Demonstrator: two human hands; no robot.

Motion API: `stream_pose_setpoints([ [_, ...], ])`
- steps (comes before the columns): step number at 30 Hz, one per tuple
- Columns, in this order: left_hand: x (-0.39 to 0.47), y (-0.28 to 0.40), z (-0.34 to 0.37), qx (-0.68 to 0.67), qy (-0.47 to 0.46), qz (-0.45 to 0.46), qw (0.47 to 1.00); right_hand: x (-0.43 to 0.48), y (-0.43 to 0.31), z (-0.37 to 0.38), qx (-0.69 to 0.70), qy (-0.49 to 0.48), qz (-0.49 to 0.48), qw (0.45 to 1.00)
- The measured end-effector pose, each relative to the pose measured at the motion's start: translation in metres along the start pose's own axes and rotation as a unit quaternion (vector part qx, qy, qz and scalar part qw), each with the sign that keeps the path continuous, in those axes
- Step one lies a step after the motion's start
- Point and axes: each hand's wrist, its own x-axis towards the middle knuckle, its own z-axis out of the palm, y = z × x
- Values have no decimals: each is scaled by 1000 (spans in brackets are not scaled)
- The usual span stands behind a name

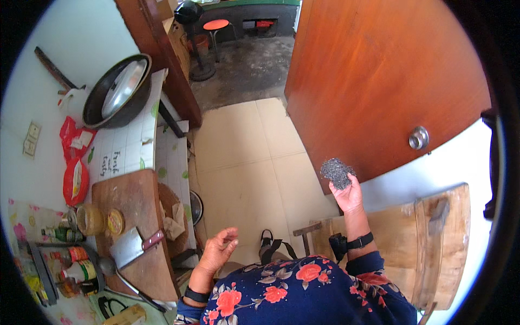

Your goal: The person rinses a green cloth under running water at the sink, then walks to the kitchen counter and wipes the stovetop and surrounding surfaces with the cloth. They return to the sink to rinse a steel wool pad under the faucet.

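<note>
My right hand (348, 195) grips a dark, curly metal scouring pad (336, 173), raised in front of the lower edge of a brown wooden door (373, 81). Nothing is in my left hand (220, 248), which hovers with loosely curled fingers near the counter's right side. Left of it, a cleaver (131, 247) with a reddish-brown handle lies on a wooden chopping board (122, 199). A jar (90, 219) and a round yellow lid (115, 221) are at the board's left part.
A large wok (118, 91) with a metal lid inside stands on the counter's far end. Bottles (79, 270) crowd a rack at lower left. A wooden folding table (390, 243) leans at right. Past the doorway stands an orange stool (216, 25).
</note>
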Motion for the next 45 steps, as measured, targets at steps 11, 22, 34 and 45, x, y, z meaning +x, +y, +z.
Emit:
stream_pose_setpoints([
  [11, 156, -1, -98, 16, 66, -62, 996, 155, -6, 54, -62, 69, 8, 996],
  [22, 446, 38, -209, 131, -18, 15, 991, 329, -38, 129, -73, 203, -75, 974],
  [34, 711, 78, -301, 167, -39, -11, 985, 582, -26, 260, -28, 48, -54, 997],
  [45, 848, 54, -365, 176, 55, -169, 968, 846, -100, 418, -27, 59, -56, 996],
])
